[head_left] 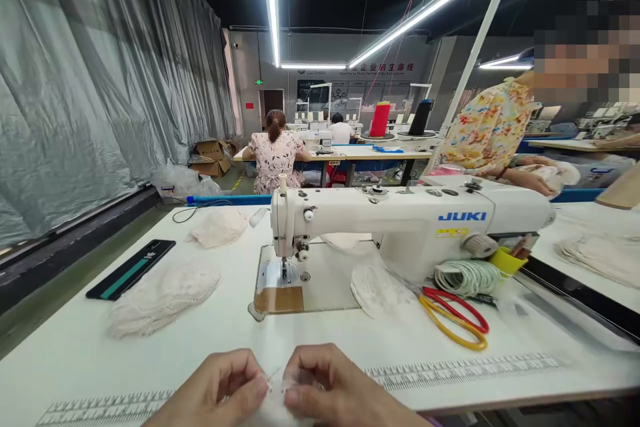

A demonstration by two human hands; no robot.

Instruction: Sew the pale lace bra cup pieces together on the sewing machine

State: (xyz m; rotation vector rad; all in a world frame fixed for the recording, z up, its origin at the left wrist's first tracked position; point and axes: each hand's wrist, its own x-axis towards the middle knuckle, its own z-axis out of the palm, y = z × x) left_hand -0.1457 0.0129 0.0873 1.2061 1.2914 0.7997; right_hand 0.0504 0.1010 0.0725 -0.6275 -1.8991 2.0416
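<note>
Near the table's front edge, my left hand and my right hand face each other, thumbs and fingers pinched. Between them is a piece of thin white fabric, held at its upper edge by both. Its lower part runs out of the picture. Just beyond them stands a white JUKI sewing machine, its needle area ahead of my hands. A stack of white lace pieces lies to the left. More lace fabric rests on the machine bed's right side.
Scissors with red and yellow handles lie at right, by a coil of pale cord and a yellow holder. A dark flat case sits at left. A printed ruler runs along the front. A co-worker stands at right, handling white fabric.
</note>
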